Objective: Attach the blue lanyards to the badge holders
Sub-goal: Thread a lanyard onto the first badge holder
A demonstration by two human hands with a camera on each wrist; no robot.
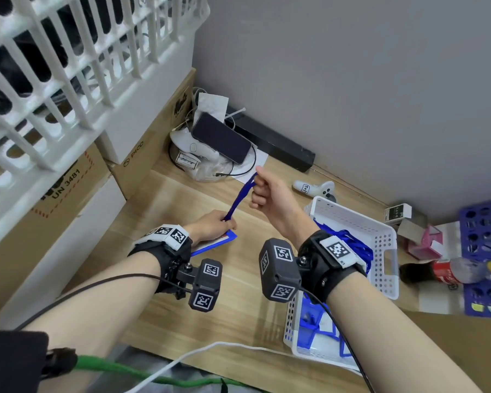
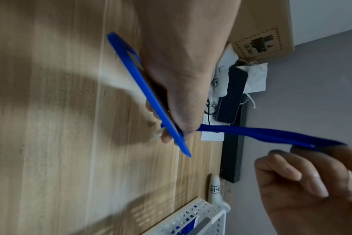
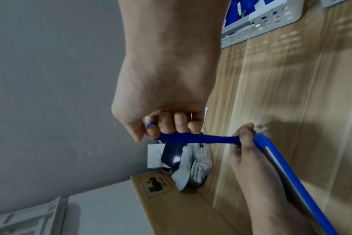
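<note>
right hand [image 1: 270, 194] pinches the blue lanyard [image 1: 238, 199] taut above the wooden table [image 1: 159, 199] while left hand [image 1: 213, 225] grips the badge holder [image 2: 147, 93] at its clip end, so fastening seems underway; next likely needs checking the clip holds.

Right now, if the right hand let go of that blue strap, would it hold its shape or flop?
Probably flop: the blue lanyard looks like soft fabric, straight only because the left hand and right hand stretch it. It likely weighs little, bunching where it is gripped.
</note>
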